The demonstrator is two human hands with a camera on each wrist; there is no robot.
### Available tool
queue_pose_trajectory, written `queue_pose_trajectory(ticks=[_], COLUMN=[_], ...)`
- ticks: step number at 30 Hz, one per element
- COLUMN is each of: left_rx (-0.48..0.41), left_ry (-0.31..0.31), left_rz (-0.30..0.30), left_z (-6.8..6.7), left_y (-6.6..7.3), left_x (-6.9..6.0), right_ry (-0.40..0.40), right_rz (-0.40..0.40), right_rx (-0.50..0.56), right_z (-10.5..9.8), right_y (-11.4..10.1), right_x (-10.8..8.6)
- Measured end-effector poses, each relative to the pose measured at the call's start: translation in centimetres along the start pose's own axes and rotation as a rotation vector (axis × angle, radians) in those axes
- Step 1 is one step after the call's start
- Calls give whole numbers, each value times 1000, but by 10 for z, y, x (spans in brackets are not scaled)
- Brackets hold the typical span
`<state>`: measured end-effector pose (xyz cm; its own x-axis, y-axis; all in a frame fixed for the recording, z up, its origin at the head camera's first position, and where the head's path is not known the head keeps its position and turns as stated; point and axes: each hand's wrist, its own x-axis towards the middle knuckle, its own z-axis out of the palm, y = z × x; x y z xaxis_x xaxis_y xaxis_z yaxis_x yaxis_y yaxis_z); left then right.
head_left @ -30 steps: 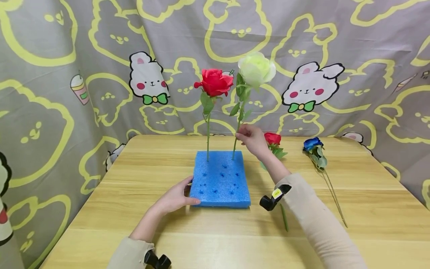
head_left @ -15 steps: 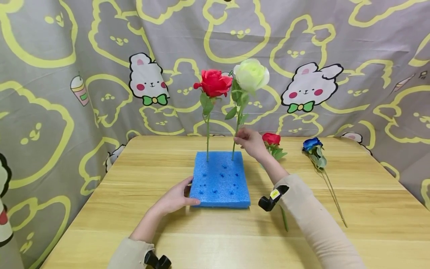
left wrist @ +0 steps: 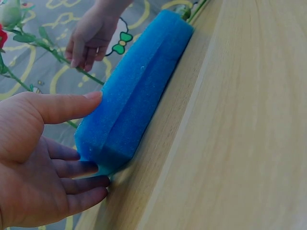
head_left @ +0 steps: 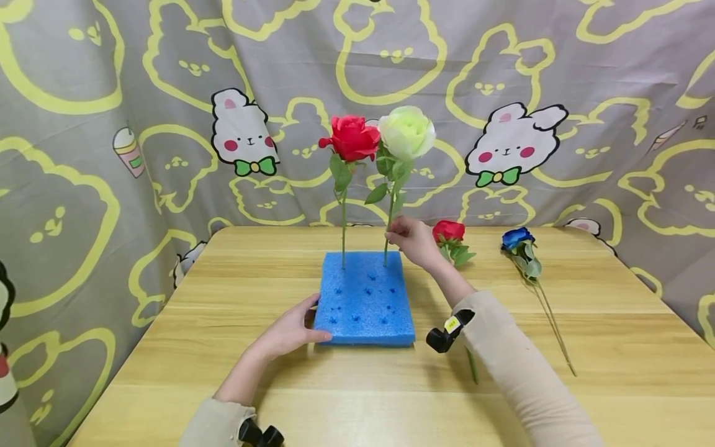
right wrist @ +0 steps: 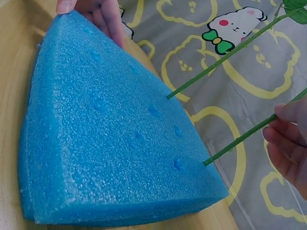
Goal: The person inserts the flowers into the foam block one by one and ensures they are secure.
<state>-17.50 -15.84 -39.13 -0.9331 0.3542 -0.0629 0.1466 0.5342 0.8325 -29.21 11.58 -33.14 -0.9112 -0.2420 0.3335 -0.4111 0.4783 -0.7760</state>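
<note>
Since a second ago, the white rose (head_left: 406, 132) is being brought lower and nearer to the red rose (head_left: 350, 138) beside it. Its stem (right wrist: 240, 140) is being pinched by the right hand (head_left: 412, 239) just above the foam (head_left: 363, 304), perhaps so that bending is being stopped; its end is being held near the foam's back right corner. At the front left, the foam is being touched by the left hand (head_left: 290, 330); that grip is being left loose and spread, likely so that sliding is being stopped. On the counter (head_left: 223, 366), another red rose (head_left: 449, 231) and a blue rose (head_left: 518, 238) are being kept apart, maybe to be out of the way.
</note>
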Motion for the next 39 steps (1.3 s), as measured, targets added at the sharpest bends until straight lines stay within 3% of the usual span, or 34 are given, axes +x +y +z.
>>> queue_pose_trajectory(ticks=[11,19,31,39], left_rx=[-1,9,15,6], left_ry=[-1,1,1,-10], left_rz=[-12,-2,-8,-11], left_z=[-1,1,-1,-1], left_y=[1,-2,0,1], left_x=[-1,-1,0,-1], right_ry=[-45,-55,-113,-156], right_rz=[25,106,97,129], right_rx=[121,152,124,54], right_z=[0,1,-16,-36], right_y=[3,4,14,29], right_x=[-2,-4,-13,-34])
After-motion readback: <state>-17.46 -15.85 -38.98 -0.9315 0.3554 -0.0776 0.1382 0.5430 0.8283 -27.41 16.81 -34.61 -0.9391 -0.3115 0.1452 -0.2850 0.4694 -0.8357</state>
